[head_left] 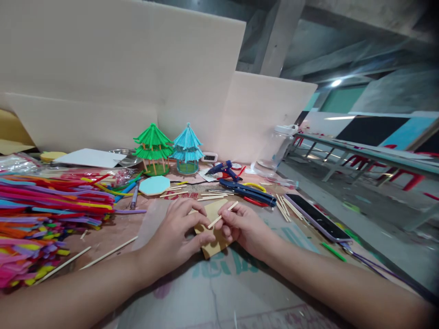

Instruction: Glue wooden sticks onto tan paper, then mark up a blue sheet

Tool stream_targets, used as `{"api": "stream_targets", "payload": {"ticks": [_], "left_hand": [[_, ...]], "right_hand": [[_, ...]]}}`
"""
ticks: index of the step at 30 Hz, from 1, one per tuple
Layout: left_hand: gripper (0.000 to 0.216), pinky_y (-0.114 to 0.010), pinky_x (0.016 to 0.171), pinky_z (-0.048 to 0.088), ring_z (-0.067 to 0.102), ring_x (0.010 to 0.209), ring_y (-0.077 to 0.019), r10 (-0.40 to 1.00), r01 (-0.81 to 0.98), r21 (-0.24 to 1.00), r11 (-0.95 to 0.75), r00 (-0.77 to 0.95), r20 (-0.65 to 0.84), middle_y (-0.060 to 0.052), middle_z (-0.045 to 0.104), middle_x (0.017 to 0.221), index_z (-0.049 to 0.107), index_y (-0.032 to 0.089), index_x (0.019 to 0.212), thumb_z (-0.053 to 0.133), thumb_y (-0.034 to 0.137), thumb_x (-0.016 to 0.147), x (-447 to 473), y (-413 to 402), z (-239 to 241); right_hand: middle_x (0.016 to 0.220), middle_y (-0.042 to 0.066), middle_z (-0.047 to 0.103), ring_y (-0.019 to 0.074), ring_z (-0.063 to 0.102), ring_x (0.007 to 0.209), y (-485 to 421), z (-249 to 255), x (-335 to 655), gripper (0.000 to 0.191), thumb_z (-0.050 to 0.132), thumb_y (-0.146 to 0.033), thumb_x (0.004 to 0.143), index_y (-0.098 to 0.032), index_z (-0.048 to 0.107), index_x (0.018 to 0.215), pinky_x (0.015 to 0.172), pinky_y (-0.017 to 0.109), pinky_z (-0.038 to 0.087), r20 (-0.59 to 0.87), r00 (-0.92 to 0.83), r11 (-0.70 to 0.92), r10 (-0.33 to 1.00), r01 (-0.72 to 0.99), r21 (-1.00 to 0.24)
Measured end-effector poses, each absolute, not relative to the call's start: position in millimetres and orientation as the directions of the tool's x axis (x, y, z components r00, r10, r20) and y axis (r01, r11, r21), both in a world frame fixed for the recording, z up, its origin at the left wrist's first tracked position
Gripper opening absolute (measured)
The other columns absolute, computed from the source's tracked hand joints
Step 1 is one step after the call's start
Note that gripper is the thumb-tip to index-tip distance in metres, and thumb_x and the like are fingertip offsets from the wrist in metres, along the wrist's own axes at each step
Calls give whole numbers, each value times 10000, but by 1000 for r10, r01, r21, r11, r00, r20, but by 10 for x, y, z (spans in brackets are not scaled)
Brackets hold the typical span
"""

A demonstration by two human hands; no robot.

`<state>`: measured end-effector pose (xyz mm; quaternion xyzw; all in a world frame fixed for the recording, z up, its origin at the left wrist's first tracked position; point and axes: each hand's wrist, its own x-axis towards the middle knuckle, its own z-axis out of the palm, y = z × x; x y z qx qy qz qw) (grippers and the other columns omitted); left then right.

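Between the thumb and fingers of my right hand (245,228) is a short, pale wooden stick (224,214), slanting up to the right. My left hand (178,228) reaches in from the other side, thumb and fingers apart, its fingertips close to the stick's lower end. Under both hands lies a tan rectangular sheet (214,250), partly covered by the fingers. Behind them stand two small model pavilions, a green one (153,148) and a blue one (187,148). A light-blue octagonal piece (154,185) lies in front of the green pavilion.
Bundles of coloured pipe cleaners (51,219) fill the left side. A glue gun (224,169), dark-handled pliers (247,192) and cut sticks (283,208) lie beyond my hands. To the right are a phone (317,217) and a clear plastic jug (276,148). Pale boards (120,68) stand behind.
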<state>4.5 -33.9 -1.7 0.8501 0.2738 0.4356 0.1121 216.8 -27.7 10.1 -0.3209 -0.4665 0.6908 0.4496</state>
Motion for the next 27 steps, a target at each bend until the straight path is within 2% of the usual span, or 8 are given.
{"api": "stream_targets", "payload": {"ticks": [6, 12, 16, 18, 23, 27], "left_hand": [[174, -345, 933, 386, 541, 1007, -188, 595, 359, 476, -803, 432, 678, -19, 588, 1007, 599, 217, 899, 486, 216, 1032, 37, -376, 54], [240, -321, 896, 395, 528, 971, -176, 615, 353, 505, -788, 392, 684, -15, 578, 978, 540, 210, 843, 409, 200, 1044, 36, -398, 91], [226, -317, 901, 385, 520, 983, -176, 602, 361, 486, -796, 392, 696, -9, 571, 986, 531, 214, 843, 426, 200, 1042, 30, -393, 78], [202, -319, 905, 386, 521, 994, -180, 588, 360, 470, -806, 395, 706, -10, 571, 998, 547, 221, 870, 442, 202, 1041, 25, -379, 62], [42, -320, 934, 392, 527, 1056, -193, 553, 374, 432, -821, 331, 764, -15, 583, 1065, 558, 249, 1016, 525, 222, 1017, 16, -336, 23], [52, -311, 932, 395, 530, 1060, -184, 544, 375, 426, -824, 307, 781, -7, 583, 1064, 541, 251, 1003, 556, 202, 1000, 22, -328, 16]], "right_hand": [[669, 16, 735, 63, 560, 481, -290, 106, 2179, 440, 914, -445, 675, -158, 599, 785, 464, 166, 417, -20, -388, -134, 921, -270, -953], [640, 18, 712, 104, 586, 508, -354, 125, 2145, 515, 875, -581, 633, -159, 632, 801, 525, 232, 465, -81, -421, -103, 904, -30, -994], [650, -4, 640, 102, 546, 602, -439, 176, 2105, 412, 836, -542, 681, -158, 686, 694, 604, 238, 437, 21, -446, 115, 895, 186, -976], [666, 1, 624, 110, 526, 636, -466, 196, 2099, 371, 796, -513, 732, -161, 699, 669, 625, 244, 422, 73, -458, 203, 886, 240, -949], [611, -15, 561, 97, 450, 557, -470, 193, 2115, 433, 739, -589, 749, -159, 703, 716, 523, 223, 358, -9, -435, 116, 901, 260, -959], [604, -21, 544, 92, 436, 507, -460, 171, 2124, 433, 724, -595, 745, -163, 692, 741, 460, 210, 339, -61, -418, 66, 906, 283, -957]]}}
